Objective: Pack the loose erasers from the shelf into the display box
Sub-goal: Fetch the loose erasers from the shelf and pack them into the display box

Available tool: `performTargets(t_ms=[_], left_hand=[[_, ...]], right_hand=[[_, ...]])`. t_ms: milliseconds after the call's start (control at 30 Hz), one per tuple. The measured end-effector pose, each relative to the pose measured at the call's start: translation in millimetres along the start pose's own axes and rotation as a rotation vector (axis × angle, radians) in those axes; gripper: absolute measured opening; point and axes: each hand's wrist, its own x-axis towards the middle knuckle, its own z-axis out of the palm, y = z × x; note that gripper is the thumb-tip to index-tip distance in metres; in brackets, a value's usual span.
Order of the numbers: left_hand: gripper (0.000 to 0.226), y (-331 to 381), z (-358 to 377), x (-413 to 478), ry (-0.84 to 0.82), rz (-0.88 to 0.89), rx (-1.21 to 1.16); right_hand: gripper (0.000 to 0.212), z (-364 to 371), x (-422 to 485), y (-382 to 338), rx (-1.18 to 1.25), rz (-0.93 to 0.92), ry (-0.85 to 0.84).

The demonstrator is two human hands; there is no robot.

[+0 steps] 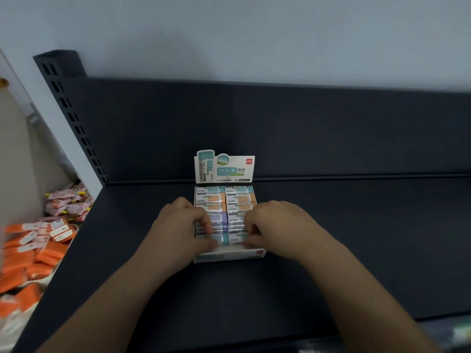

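Left hand (178, 226) / right hand (277, 225): pinching glossy rectangular erasers (238, 200) | cardboard display box (230, 256)

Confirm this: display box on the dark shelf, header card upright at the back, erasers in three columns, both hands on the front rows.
Wrong on the columns: the head view shows the erasers in two columns, not three. The rest holds: display box on the dark shelf, header card upright at the back, left hand and right hand on the front rows.
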Motion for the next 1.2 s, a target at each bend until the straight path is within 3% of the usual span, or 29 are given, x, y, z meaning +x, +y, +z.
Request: performTargets(t_ms=[300, 400, 500, 667, 867, 1033, 1200], left_hand=[[0.02, -2, -5, 0, -0.032, 0.018, 0.04], [0.014, 5, -13, -2, 0.042, 0.059, 0.036], [0.01, 21, -17, -1, 0.092, 0.124, 0.052], [0.009, 63, -5, 6, 0.023, 0.212, 0.129], [0.02, 137, 54, 12, -0.037, 0.293, 0.175], [0.061, 203, 120, 18, -0.175, 0.309, 0.203], [0.043, 265, 179, 15, -0.202, 0.312, 0.153]], right_hand=[[0.019, -4, -18, 10, 0.124, -0.061, 0.038], [0.017, -5, -33, 22, 0.136, -0.08, 0.103], [0.017, -4, -53, 43, 0.156, -0.047, 0.163], [0.019, 3, -93, 87, 0.172, 0.034, 0.163], [0.028, 10, -147, 157, 0.15, 0.119, 0.134], [0.039, 17, -211, 229, 0.15, 0.178, 0.152], [0.038, 23, -267, 294, 0.172, 0.253, 0.194]])
